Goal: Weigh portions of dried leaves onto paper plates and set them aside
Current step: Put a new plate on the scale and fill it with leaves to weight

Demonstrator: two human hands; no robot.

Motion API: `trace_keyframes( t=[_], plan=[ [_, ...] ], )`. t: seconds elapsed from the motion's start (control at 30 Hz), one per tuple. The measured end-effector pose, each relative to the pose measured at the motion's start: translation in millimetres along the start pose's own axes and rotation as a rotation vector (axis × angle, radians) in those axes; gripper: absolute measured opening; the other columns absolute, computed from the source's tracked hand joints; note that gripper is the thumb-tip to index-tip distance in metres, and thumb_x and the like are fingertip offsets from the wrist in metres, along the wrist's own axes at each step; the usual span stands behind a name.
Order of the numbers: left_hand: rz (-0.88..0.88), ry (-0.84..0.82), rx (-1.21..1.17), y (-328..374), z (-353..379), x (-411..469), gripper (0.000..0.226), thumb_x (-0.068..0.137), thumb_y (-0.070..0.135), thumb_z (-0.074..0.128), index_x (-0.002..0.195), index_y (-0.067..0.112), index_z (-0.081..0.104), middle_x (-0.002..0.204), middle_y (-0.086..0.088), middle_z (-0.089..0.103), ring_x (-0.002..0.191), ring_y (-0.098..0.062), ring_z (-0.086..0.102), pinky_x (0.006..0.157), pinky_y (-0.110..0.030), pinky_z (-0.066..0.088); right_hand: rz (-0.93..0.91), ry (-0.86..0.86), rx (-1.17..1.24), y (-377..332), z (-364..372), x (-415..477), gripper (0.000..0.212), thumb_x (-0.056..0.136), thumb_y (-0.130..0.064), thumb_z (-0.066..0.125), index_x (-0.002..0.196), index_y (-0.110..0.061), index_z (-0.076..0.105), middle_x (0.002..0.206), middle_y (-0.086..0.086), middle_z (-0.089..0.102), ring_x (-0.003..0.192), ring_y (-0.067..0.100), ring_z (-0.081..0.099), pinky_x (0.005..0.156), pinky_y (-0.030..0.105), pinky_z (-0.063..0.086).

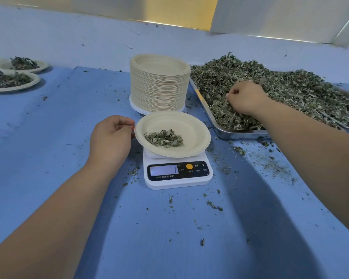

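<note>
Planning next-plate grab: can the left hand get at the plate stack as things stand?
Likely yes. The left hand is at the rim of the plate on the scale; the plate stack stands behind, top uncovered, nothing between.

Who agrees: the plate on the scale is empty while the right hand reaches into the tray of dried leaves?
Not quite. The head view shows the plate on the scale holds a small pile of leaves; the right hand does reach into the tray.
</note>
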State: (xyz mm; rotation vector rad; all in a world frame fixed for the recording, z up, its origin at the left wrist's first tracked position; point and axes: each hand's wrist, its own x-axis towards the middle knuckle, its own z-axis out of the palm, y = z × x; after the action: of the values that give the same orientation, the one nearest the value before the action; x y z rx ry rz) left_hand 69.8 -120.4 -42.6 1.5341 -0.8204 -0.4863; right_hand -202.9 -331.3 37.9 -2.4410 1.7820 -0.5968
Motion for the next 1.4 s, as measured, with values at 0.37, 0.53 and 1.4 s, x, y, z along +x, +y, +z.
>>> trace_keyframes(
  t=[0.37, 0.53, 1.4],
  plan=[
    [-0.007, -0.009, 0.004, -1, 0, 0, 0.022, 0.09, 0.008, 0.057, 0.089, 0.024, 0.073, 0.077, 0.015, 0.075, 0.069, 0.002, 0.07, 0.071, -0.026, 0.049, -0.126, 0.247, 0.507, -56, -21, -18, 0.017, 0.101, -0.03, 0.057, 0.089, -0.026, 0.067, 0.07, -0.01, 0.064, 0.047, -0.005, 0.058, 0.043, 0.013, 0.043],
    [-0.007, -0.012, -0.005, -2, 0, 0, 0.021, 0.089, 0.009, 0.058, 0.09, 0.024, 0.073, 0.077, 0.015, 0.075, 0.069, 0.003, 0.069, 0.068, -0.022, 0.046, -0.359, 0.074, 0.52, -109, -14, -51, 0.019, 0.101, -0.033, 0.058, 0.107, -0.021, 0.07, 0.086, -0.012, 0.07, 0.07, 0.002, 0.066, 0.064, 0.019, 0.054],
    [-0.011, -0.001, 0.005, 1, 0, 0, 0.02, 0.089, 0.008, 0.058, 0.09, 0.021, 0.073, 0.076, 0.012, 0.075, 0.069, 0.001, 0.069, 0.07, -0.022, 0.049, -0.123, -0.236, -0.12, -15, 25, -30, 0.057, 0.107, -0.051, 0.032, 0.067, -0.013, 0.049, 0.063, 0.008, 0.051, 0.06, 0.024, 0.047, 0.056, 0.032, 0.033]
  ],
)
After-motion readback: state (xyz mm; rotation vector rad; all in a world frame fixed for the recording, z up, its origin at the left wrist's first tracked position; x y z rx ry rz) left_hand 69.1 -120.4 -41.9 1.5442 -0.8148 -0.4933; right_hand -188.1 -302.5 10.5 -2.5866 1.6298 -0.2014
